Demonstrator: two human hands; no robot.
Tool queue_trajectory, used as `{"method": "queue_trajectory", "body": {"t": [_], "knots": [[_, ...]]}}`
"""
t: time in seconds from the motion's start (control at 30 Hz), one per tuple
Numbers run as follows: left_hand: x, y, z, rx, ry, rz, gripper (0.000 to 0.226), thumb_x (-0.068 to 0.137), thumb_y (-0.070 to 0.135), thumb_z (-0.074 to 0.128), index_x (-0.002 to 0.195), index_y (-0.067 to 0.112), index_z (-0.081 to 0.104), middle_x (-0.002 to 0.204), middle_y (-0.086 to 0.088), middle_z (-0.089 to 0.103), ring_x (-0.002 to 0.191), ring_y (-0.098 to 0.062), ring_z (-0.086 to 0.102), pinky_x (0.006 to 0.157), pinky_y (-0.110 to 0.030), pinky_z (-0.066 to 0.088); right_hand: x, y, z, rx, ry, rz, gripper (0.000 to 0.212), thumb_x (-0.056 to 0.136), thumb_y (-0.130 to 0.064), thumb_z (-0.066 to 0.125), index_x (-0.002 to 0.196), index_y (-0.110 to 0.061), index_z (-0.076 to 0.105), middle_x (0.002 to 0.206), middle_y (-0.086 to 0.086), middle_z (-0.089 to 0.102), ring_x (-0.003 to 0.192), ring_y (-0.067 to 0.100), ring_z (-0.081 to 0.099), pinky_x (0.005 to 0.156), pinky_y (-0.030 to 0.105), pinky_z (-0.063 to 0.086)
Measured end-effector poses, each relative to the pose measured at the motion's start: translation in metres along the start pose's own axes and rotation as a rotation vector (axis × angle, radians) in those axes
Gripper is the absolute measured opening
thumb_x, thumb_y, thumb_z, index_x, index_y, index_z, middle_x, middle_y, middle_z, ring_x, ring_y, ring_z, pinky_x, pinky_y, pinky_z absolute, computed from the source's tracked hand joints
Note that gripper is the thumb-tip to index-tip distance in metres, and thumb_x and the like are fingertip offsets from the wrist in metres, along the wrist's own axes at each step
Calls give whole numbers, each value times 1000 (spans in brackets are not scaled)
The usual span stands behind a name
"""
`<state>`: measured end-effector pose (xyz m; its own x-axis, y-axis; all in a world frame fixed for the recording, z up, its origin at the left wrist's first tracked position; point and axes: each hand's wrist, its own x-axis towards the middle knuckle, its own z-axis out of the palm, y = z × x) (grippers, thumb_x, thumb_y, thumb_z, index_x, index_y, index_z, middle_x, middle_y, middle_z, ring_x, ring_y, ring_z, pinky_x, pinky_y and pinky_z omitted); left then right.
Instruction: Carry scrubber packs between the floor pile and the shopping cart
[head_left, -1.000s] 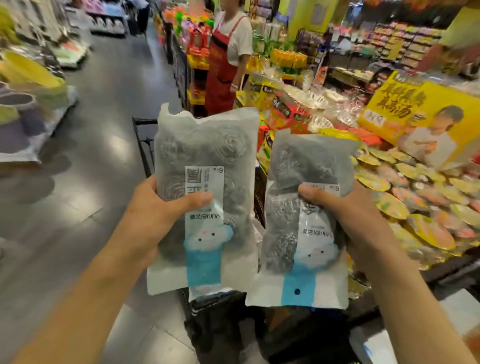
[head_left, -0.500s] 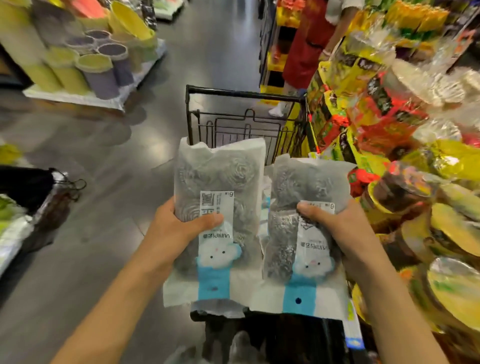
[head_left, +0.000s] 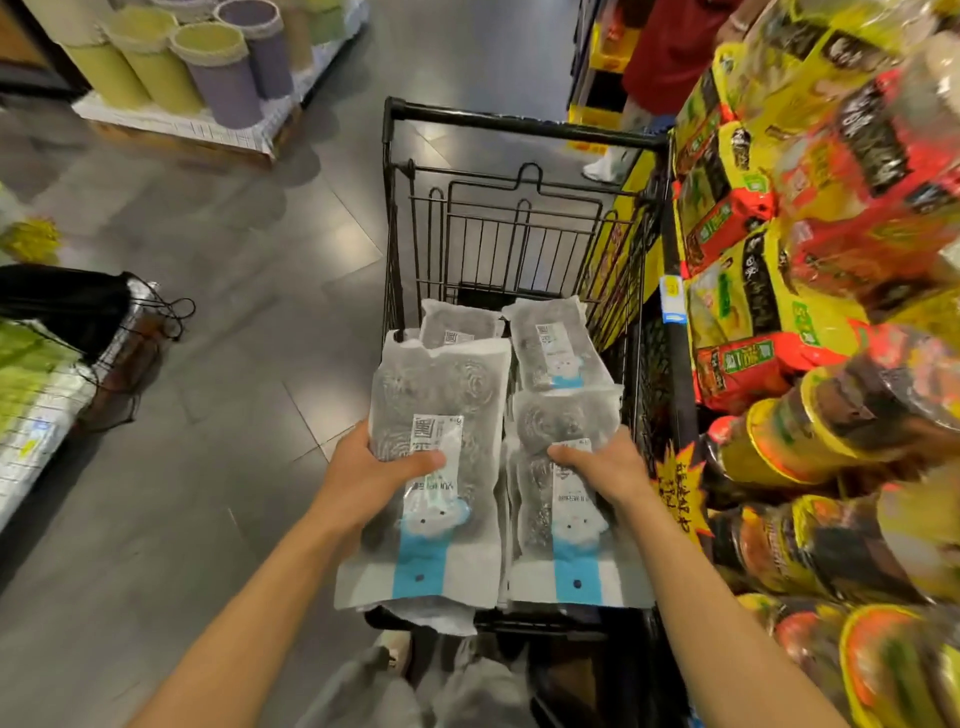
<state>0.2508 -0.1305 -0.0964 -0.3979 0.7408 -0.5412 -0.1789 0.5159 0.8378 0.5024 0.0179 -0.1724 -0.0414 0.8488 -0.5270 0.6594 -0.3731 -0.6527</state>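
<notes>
Steel-wool scourers in frosted plastic packets fill the centre of the view as a person stands over a black wire shopping cart (head_left: 524, 127) in a store aisle. The left hand (head_left: 371, 470) grips the left packet (head_left: 441, 415) by its 9 o'clock edge, thumb laid across the white label and fingers curled behind. The right hand (head_left: 605, 467) holds the right packet (head_left: 566, 514) the same way from the 3 o'clock side, thumb on the label, fingers wrapped round the back. Both packets hang upside down over the near end of the cart, just beside each other, each with a blue stripe, a white cartoon figure and a punched hole at 6 o'clock. Their labels carry a square seal-style mark, the numeral 6 and inverted lettering too blurred to read with certainty.

Two more packets of the same kind (head_left: 553, 343) lie flat in the cart at 12 o'clock from the hands. At 3 o'clock, a shelf display of yellow-and-red snack bags (head_left: 737, 270) bears Chinese characters, and a starburst price tag (head_left: 678, 493) with red writing sits beside the right wrist. Green and purple bins (head_left: 218, 67) stand on a pallet at 10 o'clock. A person in a red apron (head_left: 670, 47) stands at 1 o'clock on the grey tiled floor (head_left: 234, 364).
</notes>
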Motion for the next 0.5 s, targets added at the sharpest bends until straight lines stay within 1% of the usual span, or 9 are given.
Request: {"method": "queue_trajectory", "body": {"t": [0.07,0.13,0.17,0.23,0.27,0.33,0.4,0.47,0.5], "knots": [[1,-6,-2,-19,16,-33,38,77,3,86,109,16,70,92,6,81,81,-13,78,62,-22,59,8,13,10,-82,-6,91,83,70,-46,90,131,-14,43,111,0,59,100,24,59,91,37,49],[2,-10,-4,-13,19,-54,36,78,2,84,109,14,70,91,5,81,79,-14,78,62,-24,58,8,23,19,-173,10,108,82,78,-45,86,133,-9,38,118,9,60,106,32,61,90,40,50],[2,-11,-5,-8,18,-62,35,78,2,84,109,14,70,91,5,81,80,-15,78,65,-26,58,9,28,23,-222,37,92,85,79,-47,85,136,-7,37,125,14,58,115,36,59,94,43,50],[3,-17,-5,-10,24,-84,36,78,3,84,110,12,70,92,3,81,81,-16,79,69,-30,58,9,33,29,-362,100,24,92,82,-49,81,146,-3,34,141,22,45,130,40,46,106,46,43],[4,-20,-4,-10,23,-94,37,78,3,85,110,12,70,92,2,81,81,-17,79,70,-32,58,8,33,29,-441,127,-22,90,85,-47,79,150,-3,32,145,23,41,134,39,42,110,45,40],[7,-25,0,-11,22,-112,37,77,4,85,110,12,70,93,1,81,82,-19,79,72,-34,59,9,31,26,-575,158,-168,80,91,-41,73,152,-7,33,153,21,37,141,36,37,116,42,38],[12,-32,3,-18,22,-120,38,77,4,86,110,12,70,94,0,81,84,-20,79,75,-38,60,13,29,20,-630,126,-291,78,92,-44,68,154,-10,35,159,18,36,148,34,32,123,44,31],[18,-39,7,-18,19,-133,39,76,5,87,110,13,70,95,0,81,87,-21,79,80,-41,61,19,23,13,-637,70,-345,84,93,-52,64,157,-9,31,163,16,32,153,31,26,126,44,23],[22,-43,9,-16,14,-140,39,75,5,87,109,14,70,95,0,81,87,-20,79,79,-39,61,19,19,10,-636,51,-370,88,94,-56,61,159,-9,27,166,15,27,155,30,22,127,43,20]]}}
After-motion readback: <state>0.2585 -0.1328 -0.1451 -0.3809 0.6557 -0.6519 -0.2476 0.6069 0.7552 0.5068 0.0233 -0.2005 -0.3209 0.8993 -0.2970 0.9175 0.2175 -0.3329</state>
